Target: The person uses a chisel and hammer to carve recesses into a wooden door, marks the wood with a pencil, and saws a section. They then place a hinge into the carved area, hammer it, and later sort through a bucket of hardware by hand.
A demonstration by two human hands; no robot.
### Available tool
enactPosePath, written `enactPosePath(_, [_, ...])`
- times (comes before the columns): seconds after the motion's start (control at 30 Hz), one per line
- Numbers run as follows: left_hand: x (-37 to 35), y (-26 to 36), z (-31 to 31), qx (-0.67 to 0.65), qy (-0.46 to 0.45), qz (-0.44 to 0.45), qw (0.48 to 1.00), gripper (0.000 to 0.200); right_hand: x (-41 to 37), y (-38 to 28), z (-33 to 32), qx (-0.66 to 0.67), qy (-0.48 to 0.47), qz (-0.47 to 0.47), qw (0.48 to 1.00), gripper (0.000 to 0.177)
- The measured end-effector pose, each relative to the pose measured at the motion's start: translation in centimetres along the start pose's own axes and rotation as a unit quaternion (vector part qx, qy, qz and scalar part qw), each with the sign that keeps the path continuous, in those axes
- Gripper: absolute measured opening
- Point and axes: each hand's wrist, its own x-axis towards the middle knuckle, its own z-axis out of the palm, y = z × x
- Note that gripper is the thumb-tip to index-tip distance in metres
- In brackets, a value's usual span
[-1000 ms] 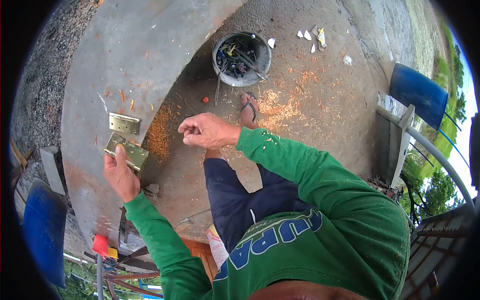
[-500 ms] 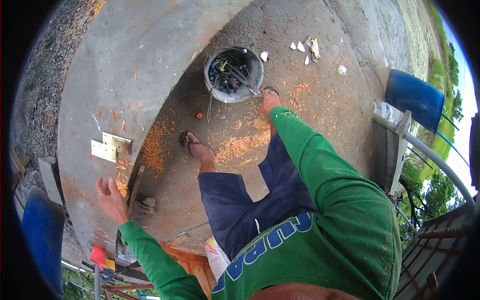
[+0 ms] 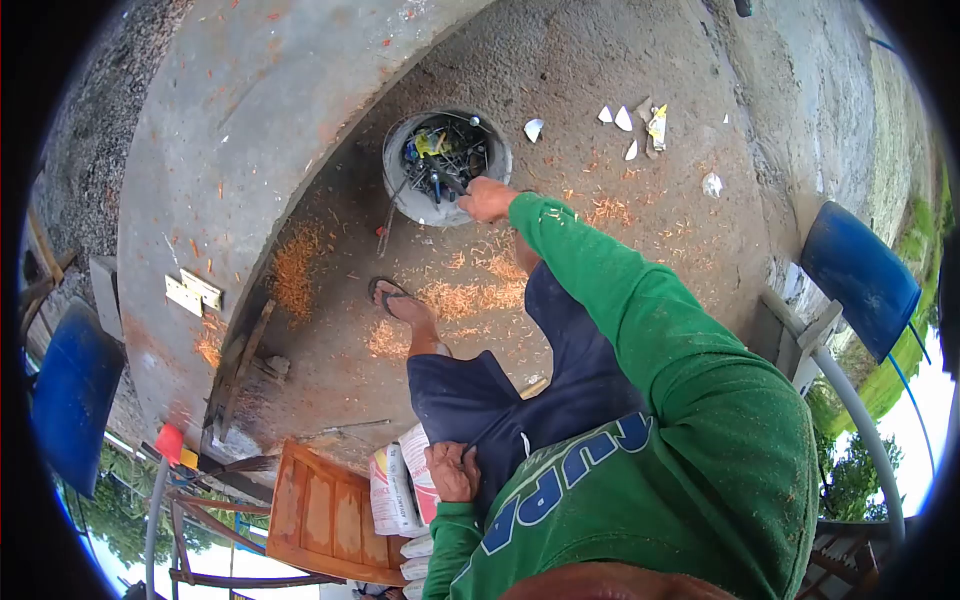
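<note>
My right hand (image 3: 487,198) reaches down to the near rim of a grey bucket (image 3: 402,205) that stands on the concrete floor, full of dark tools and bits. The fingers are bunched at the rim; whether they hold a tool is unclear. My left hand (image 3: 452,470) rests on my dark blue trousers at the thigh, fingers bent, with nothing in it. Two brass hinges (image 3: 193,293) lie side by side on the curved concrete slab (image 3: 230,110) at the left, away from both hands.
Orange wood shavings (image 3: 290,270) litter the slab edge and floor. My sandalled foot (image 3: 395,297) stands below the bucket. A wooden panel (image 3: 320,510) and white bags (image 3: 392,490) lie near my legs. Blue barrels (image 3: 860,275) (image 3: 70,400) stand right and left. White scraps (image 3: 630,120) lie beyond.
My left hand let go of the hinge on the slab and came back to my thigh. My right hand stretched from in front of me out to the bucket. My feet shifted.
</note>
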Motion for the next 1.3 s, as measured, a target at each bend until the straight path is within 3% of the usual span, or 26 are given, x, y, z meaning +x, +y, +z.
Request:
enactPosePath(0.03, [-0.3, 0.4, -0.3, -0.011, -0.01, 0.003, 1.0, 0.018, -1.2, -0.1, -1.3, 0.135, -0.071, 0.017, 0.988, 0.024])
enactPosePath(0.1, [-0.8, 0.8, -0.7, -0.038, -0.019, 0.023, 0.999, 0.019, -4.3, 0.3, -2.3, 0.254, -0.104, 0.011, 0.962, 0.027])
enactPosePath(0.17, [-2.0, 1.0, -1.5, -0.103, -0.122, -0.003, 0.987, 0.017, -7.0, 0.3, -3.5, 0.265, -0.162, -0.054, 0.949, 0.023])
enactPosePath(0.2, [-3.2, 0.2, -1.5, -0.143, -0.249, -0.056, 0.956, 0.016, -8.6, 0.1, -3.6, 0.348, -0.171, -0.046, 0.92, 0.021])
enactPosePath(0.23, [-4.0, -0.3, -1.4, -0.178, -0.375, -0.11, 0.903, 0.016, -10.3, -0.3, -3.6, 0.43, -0.182, -0.035, 0.884, 0.02])
enactPosePath(0.27, [-4.6, 0.2, -1.7, -0.308, -0.408, -0.134, 0.849, 0.017, -12.2, -1.2, -3.6, 0.421, -0.171, -0.056, 0.889, 0.02])
enactPosePath(0.33, [-6.6, 1.7, -2.2, -0.547, -0.454, -0.178, 0.681, 0.019, -16.6, -4.0, -3.8, 0.402, -0.152, -0.093, 0.898, 0.023])
enactPosePath(0.43, [-6.1, 0.7, -3.0, -0.43, -0.484, -0.104, 0.755, 0.017, -23.6, -10.3, -4.7, 0.159, -0.067, -0.239, 0.955, 0.036])
enactPosePath(0.47, [-6.1, 0.2, -3.0, -0.408, -0.488, -0.091, 0.766, 0.016, -24.5, -12.3, -4.7, 0.039, 0.047, -0.326, 0.943, 0.038])
enactPosePath(0.53, [-6.2, -0.9, -2.3, -0.423, -0.491, -0.094, 0.756, 0.015, -24.5, -16.2, -5.3, -0.205, 0.264, -0.464, 0.82, 0.042])
enactPosePath(0.67, [-7.8, -6.2, 3.3, -0.39, -0.454, -0.018, 0.801, 0.015, -15.8, -21.8, -8.2, -0.35, 0.424, -0.422, 0.721, 0.044])
enactPosePath(0.73, [-8.6, -7.3, 4.4, -0.377, -0.401, 0.032, 0.834, 0.017, -12.6, -24.1, -9.8, -0.428, 0.438, -0.363, 0.703, 0.036])
enactPosePath(0.8, [-8.1, -5.0, 0.1, -0.34, -0.416, -0.049, 0.842, 0.019, -10.0, -25.1, -10.5, -0.453, 0.444, -0.339, 0.695, 0.034])
enactPosePath(0.83, [-8.9, -6.3, 1.5, -0.36, -0.385, 0.009, 0.85, 0.021, -8.8, -25.2, -10.9, -0.474, 0.437, -0.325, 0.693, 0.033])
enactPosePath(0.87, [-8.7, -5.5, 0.0, -0.364, -0.387, -0.002, 0.847, 0.021, -8.5, -25.2, -10.9, -0.491, 0.431, -0.284, 0.702, 0.036])
enactPosePath(0.9, [-8.7, -5.5, -0.5, -0.351, -0.423, -0.057, 0.834, 0.02, -9.1, -24.4, -10.2, -0.504, 0.473, -0.303, 0.656, 0.039])
enactPosePath(0.93, [-8.4, -5.5, -0.9, -0.328, -0.408, -0.018, 0.852, 0.021, -10.1, -23.8, -9.7, -0.516, 0.517, -0.318, 0.605, 0.041])
enactPosePath(1.0, [-9.3, -6.8, -0.4, -0.309, -0.337, 0.058, 0.888, 0.024, -16.3, -22.0, -5.6, -0.507, 0.43, -0.319, 0.676, 0.054])
enactPosePath(1.03, [-10.1, -8.0, 1.1, -0.312, -0.278, 0.092, 0.904, 0.026, -19.6, -19.7, -3.5, -0.474, 0.28, -0.32, 0.771, 0.059])
enactPosePath(1.07, [-10.9, -8.7, 2.0, -0.314, -0.216, 0.125, 0.916, 0.029, -23.0, -16.5, -1.1, -0.448, 0.124, -0.327, 0.823, 0.063])
enactPosePath(1.1, [-11.4, -8.7, 1.7, -0.306, -0.22, 0.11, 0.92, 0.029, -27.5, -14.0, 1.8, -0.436, -0.02, -0.289, 0.852, 0.064])
enactPosePath(1.13, [-11.5, -8.4, 1.2, -0.297, -0.223, 0.095, 0.923, 0.03, -31.4, -9.9, 4.2, -0.438, -0.104, -0.32, 0.834, 0.064])
enactPosePath(1.17, [-11.6, -8.1, 0.5, -0.286, -0.228, 0.081, 0.927, 0.03, -35.4, -7.7, 6.5, -0.462, -0.211, -0.211, 0.835, 0.07])
enactPosePath(1.2, [-11.8, -7.8, 0.2, -0.274, -0.231, 0.067, 0.931, 0.031, -39.2, -5.4, 8.3, -0.495, -0.248, -0.176, 0.814, 0.052])
enactPosePath(1.27, [-12.6, -8.0, 0.4, -0.37, -0.338, 0.021, 0.865, 0.027, -42.7, -0.9, 10.1, -0.542, -0.25, -0.173, 0.784, 0.026])
enactPosePath(1.3, [-12.2, -6.4, -0.5, -0.416, -0.387, -0.003, 0.823, 0.024, -43.3, -0.7, 9.7, -0.452, -0.249, -0.171, 0.839, 0.02])
